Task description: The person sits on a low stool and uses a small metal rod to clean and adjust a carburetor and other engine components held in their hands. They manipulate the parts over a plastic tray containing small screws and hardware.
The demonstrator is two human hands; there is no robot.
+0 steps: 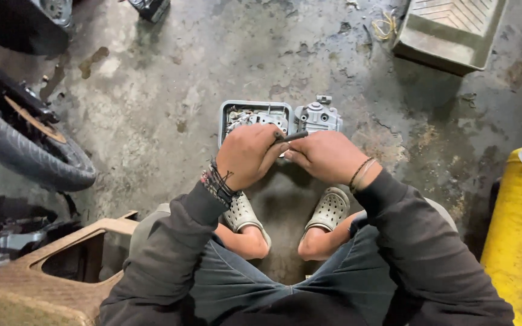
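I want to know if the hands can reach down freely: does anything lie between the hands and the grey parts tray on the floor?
Nothing visible does. Left hand and right hand share a dark thin tool right above the grey tray.

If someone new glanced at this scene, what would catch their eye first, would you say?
Probably the two hands, left and right, meeting mid-frame around a thin dark tool, above a grey tray of small parts and a grey metal casting on the stained floor. Next, the tyre at left and the yellow tank at right.
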